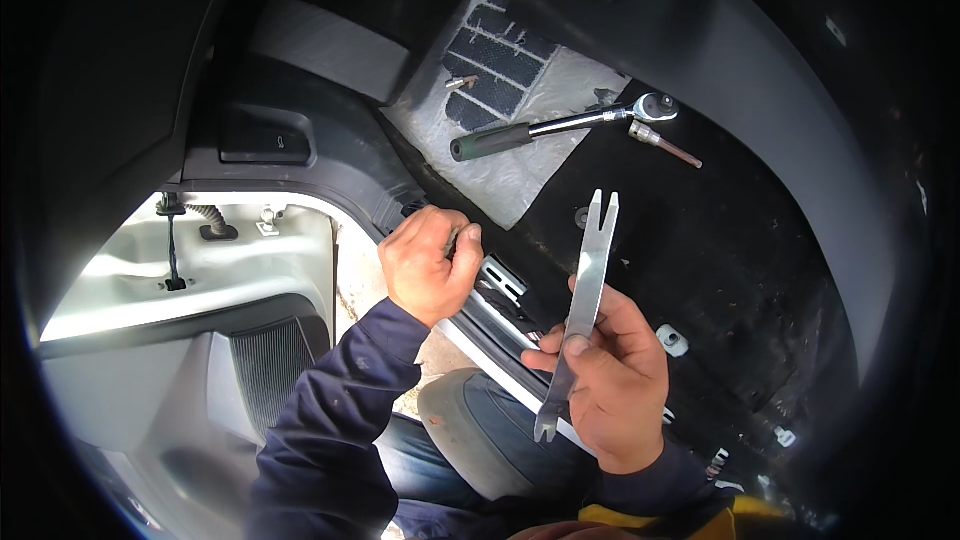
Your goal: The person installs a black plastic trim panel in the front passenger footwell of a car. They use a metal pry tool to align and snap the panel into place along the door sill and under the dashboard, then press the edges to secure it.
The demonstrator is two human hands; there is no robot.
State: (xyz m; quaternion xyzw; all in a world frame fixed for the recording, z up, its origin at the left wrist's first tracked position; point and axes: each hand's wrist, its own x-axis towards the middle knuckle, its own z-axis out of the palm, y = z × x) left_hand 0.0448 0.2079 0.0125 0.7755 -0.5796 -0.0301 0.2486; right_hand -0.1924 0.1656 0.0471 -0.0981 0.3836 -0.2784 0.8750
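My right hand (620,380) holds a flat metal trim pry tool (590,285) between thumb and fingers. Both ends of the tool are forked; the longer fork points away from me, above the black carpet. Farther left, my left hand (430,265) is closed at the door sill, its fingers curled around the end of the dark plastic trim (375,180); the hand covers the exact place of grip. Just right of that hand, a slotted metal bracket (503,280) shows along the bare sill.
A ratchet (560,127) with a dark green grip lies on the carpet and a grey padded patch (520,175). Beside its head is a bit socket (665,143); another small metal piece (461,83) rests farther left. The open car door (190,380) stands at left, grey trim (740,70) at right.
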